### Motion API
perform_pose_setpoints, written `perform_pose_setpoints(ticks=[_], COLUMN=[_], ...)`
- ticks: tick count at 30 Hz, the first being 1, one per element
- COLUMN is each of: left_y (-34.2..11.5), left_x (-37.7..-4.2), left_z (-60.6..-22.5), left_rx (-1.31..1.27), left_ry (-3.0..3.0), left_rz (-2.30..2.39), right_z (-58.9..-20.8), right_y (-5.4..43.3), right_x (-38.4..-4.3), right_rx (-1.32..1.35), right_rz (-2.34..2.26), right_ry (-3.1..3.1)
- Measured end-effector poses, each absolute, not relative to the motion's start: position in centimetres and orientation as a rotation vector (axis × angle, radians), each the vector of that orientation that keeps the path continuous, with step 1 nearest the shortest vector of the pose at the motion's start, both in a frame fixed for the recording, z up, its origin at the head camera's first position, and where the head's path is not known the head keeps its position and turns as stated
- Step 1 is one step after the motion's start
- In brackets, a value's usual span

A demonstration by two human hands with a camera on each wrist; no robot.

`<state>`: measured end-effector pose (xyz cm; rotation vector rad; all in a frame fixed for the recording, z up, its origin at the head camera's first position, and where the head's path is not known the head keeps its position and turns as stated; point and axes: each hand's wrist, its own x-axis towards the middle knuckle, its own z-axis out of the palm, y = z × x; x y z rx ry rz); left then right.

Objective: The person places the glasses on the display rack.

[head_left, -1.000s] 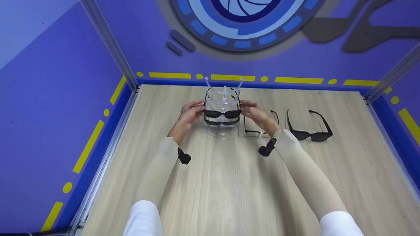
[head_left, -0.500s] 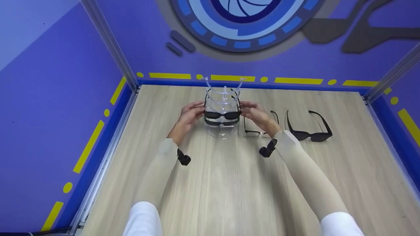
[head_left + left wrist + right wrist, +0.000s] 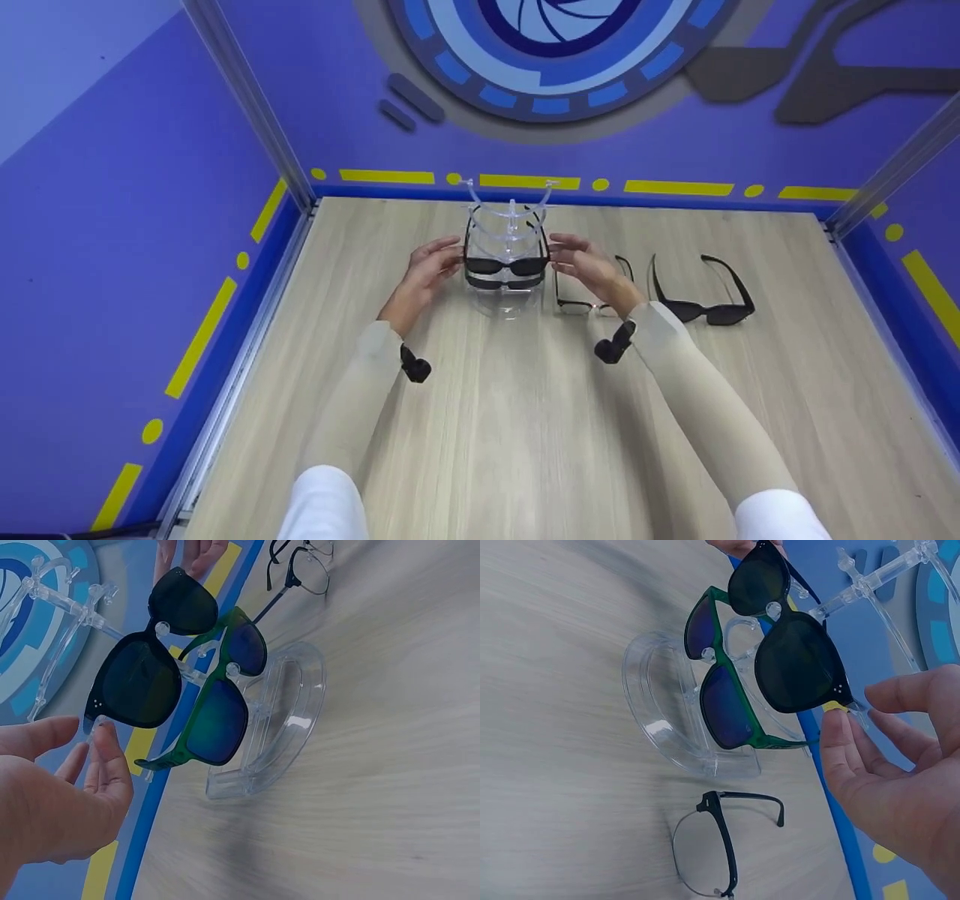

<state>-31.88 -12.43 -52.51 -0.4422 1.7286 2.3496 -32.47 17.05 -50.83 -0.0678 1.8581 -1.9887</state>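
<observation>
A clear display stand [image 3: 510,307] holds two pairs of sunglasses, one above the other. The upper black sunglasses [image 3: 142,679] sit on the stand's nose peg. Below them are green-framed sunglasses [image 3: 724,697] with bluish lenses, which look dark in the head view. My left hand [image 3: 425,270] is at the left hinge of the black pair, thumb and fingers parted around that corner. On the other side my right hand [image 3: 592,266] has its fingertips right by the right hinge, with a gap between thumb and fingers. Neither hand grips the frame.
Half-rim eyeglasses [image 3: 724,840] lie on the wooden table [image 3: 495,435] right of the stand, partly behind my right hand in the head view. Further right lie other black sunglasses [image 3: 724,313]. The stand's upper arms [image 3: 512,210] carry no glasses. A blue-purple wall [image 3: 360,142] rises behind.
Both hands have loosened from the black sunglasses' sides and drawn slightly outward. The sunglasses have lowered slightly and rest on the stand. The head view has shifted a little.
</observation>
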Motion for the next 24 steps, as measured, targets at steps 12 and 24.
perform_pose_setpoints(ticks=[12, 24], left_y=[-14.5, -15.9], left_x=[-29.9, -27.1], left_z=[-52.7, -54.2], left_rx=[-0.457, -0.419], left_ry=[1.838, 1.872], left_rz=[2.236, 2.169], right_z=[-51.3, -52.1], right_y=[20.6, 24.9], right_x=[-30.8, -28.5], right_rx=[-0.043, -0.104], right_rz=[-1.931, -1.826], right_ry=[1.94, 1.967])
